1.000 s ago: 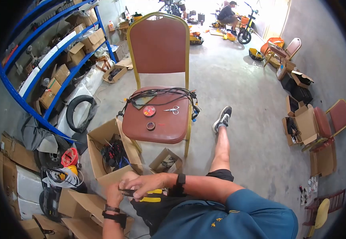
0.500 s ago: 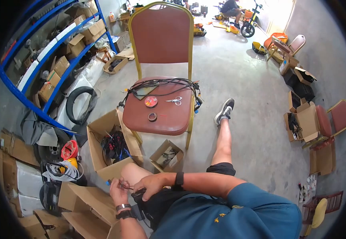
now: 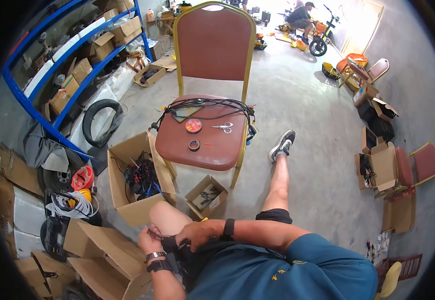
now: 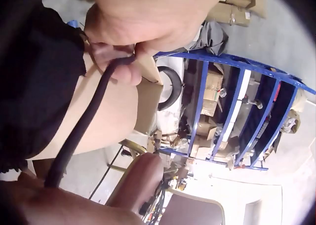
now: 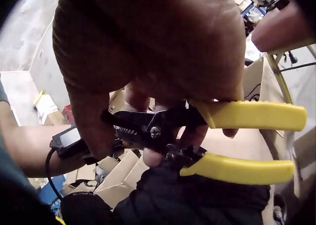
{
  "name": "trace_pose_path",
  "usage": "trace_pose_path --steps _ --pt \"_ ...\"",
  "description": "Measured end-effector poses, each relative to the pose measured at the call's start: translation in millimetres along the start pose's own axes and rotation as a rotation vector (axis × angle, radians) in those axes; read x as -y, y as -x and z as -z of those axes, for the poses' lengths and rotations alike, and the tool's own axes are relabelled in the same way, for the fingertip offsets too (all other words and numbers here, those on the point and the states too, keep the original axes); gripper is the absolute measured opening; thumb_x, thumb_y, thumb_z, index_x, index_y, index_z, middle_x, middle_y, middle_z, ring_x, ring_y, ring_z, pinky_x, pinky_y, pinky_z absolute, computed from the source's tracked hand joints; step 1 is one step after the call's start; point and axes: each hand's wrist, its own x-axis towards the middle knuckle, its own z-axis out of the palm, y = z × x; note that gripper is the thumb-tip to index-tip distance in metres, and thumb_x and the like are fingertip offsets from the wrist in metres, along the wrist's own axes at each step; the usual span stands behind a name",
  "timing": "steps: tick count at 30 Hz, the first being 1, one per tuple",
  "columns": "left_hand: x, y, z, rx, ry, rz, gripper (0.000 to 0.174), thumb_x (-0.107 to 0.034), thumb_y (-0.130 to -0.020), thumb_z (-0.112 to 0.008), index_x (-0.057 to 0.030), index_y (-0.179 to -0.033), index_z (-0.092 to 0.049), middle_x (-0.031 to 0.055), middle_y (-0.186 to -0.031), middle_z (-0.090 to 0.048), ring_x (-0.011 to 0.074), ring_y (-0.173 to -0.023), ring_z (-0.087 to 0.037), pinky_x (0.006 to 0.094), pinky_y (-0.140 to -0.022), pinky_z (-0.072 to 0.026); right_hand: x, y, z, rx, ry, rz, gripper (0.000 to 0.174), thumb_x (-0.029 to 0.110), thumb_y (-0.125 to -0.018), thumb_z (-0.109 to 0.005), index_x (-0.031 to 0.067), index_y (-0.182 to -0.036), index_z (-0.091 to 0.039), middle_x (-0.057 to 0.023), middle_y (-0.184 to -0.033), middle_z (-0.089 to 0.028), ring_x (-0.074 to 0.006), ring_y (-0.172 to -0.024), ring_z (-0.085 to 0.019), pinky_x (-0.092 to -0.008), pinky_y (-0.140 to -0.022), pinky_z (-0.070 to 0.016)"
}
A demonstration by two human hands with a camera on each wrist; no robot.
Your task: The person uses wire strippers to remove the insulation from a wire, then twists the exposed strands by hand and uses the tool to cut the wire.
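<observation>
In the head view my left hand (image 3: 150,241) is over my thigh, close beside my right hand (image 3: 192,236). A dark cable (image 4: 81,126) is pinched by the left fingers and runs down to the right hand in the left wrist view. The right hand grips a pair of wire strippers (image 5: 155,129) by its dark metal head, and the two yellow handles (image 5: 242,168) stand spread apart beyond the palm. A small blue piece (image 4: 73,23) shows beside the left hand.
Ahead is a chair (image 3: 197,140) bearing a cable bundle (image 3: 212,102), scissors (image 3: 224,128) and tape rolls (image 3: 193,125). A box of wires (image 3: 140,177) and a smaller box (image 3: 206,197) stand before it. Blue shelving (image 3: 85,70) lines the left; an open carton (image 3: 105,257) is by my left arm.
The hands were together at first, with the yellow handles plainly in view. Then they parted slightly, showing the cable and a blue end at the left hand. The right wrist has turned since.
</observation>
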Motion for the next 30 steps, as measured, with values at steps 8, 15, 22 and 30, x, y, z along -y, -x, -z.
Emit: trace_pose_path --steps 8,15,22,30 --pt "12 9 8 -0.026 0.051 -0.068 0.019 -0.013 -0.101 -0.045 0.0014 -0.110 -0.052 0.0135 -0.093 -0.065 0.0252 -0.077 -0.064 0.0371 -0.069 -0.0561 -13 6 -17 -0.107 0.128 -0.029 0.044 0.013 -0.069 -0.072 0.0110 -0.112 -0.064 -0.0129 -0.105 -0.068 -0.0347 -0.102 -0.062 -0.0440 -0.089 -0.0492" --pt "24 33 -3 -0.023 0.082 -0.245 0.039 -0.012 -0.103 -0.045 0.0032 -0.138 -0.038 0.0151 -0.103 -0.064 0.0257 -0.083 -0.066 0.0381 -0.074 -0.0568 -21 14 -26 -0.176 0.170 -0.048 0.043 0.016 -0.070 -0.072 0.0124 -0.112 -0.063 -0.0108 -0.107 -0.066 -0.0351 -0.103 -0.059 -0.0461 -0.089 -0.0470" --pt "29 18 7 0.073 0.109 -0.162 0.017 -0.019 -0.103 -0.048 -0.0036 -0.106 -0.055 0.0123 -0.090 -0.066 0.0215 -0.073 -0.064 0.0339 -0.066 -0.0541 -22 19 -40 -0.286 0.303 0.076 0.040 0.014 -0.069 -0.070 0.0166 -0.108 -0.062 -0.0126 -0.099 -0.066 -0.0366 -0.100 -0.060 -0.0493 -0.088 -0.0467" --pt "8 12 -7 0.168 0.151 0.020 0.030 -0.033 -0.106 -0.041 -0.0101 -0.088 -0.052 0.0068 -0.073 -0.061 0.0170 -0.053 -0.048 0.0314 -0.048 -0.0401 -16 18 -32 -0.212 0.262 0.086 0.035 0.016 -0.069 -0.071 0.0142 -0.103 -0.063 -0.0153 -0.095 -0.067 -0.0384 -0.097 -0.062 -0.0501 -0.085 -0.0482"
